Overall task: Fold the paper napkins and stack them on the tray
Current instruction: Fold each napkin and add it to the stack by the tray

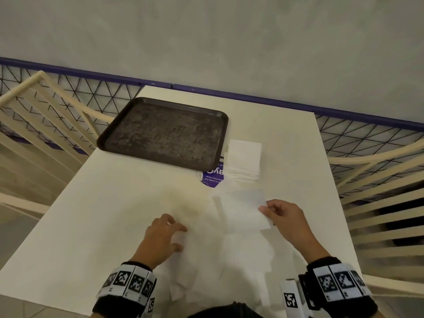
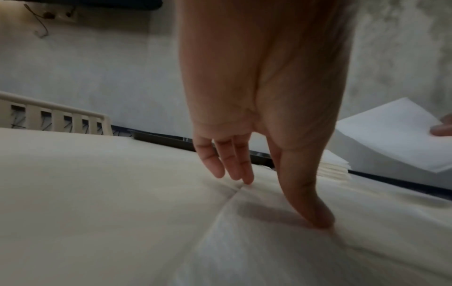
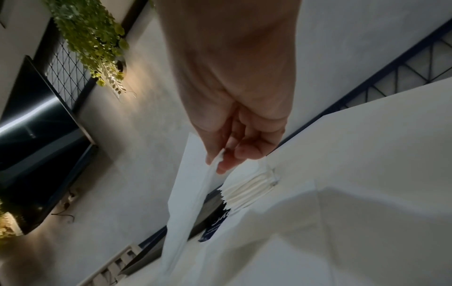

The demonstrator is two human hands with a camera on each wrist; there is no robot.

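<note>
A white paper napkin (image 1: 238,212) is raised off the white table, pinched at its right edge by my right hand (image 1: 275,212); in the right wrist view thumb and fingers of that hand (image 3: 222,160) nip the napkin (image 3: 186,193). My left hand (image 1: 169,235) presses straight fingers (image 2: 244,174) onto another unfolded napkin (image 1: 206,260) lying flat near me (image 2: 244,241). A stack of folded napkins (image 1: 244,160) sits right of the dark tray (image 1: 160,131), which holds nothing.
A purple printed card (image 1: 213,177) lies between the tray and the napkin stack. Cream slatted chairs (image 1: 378,203) stand on both sides of the table, and a wire-mesh railing with a purple rail (image 1: 344,111) runs behind it.
</note>
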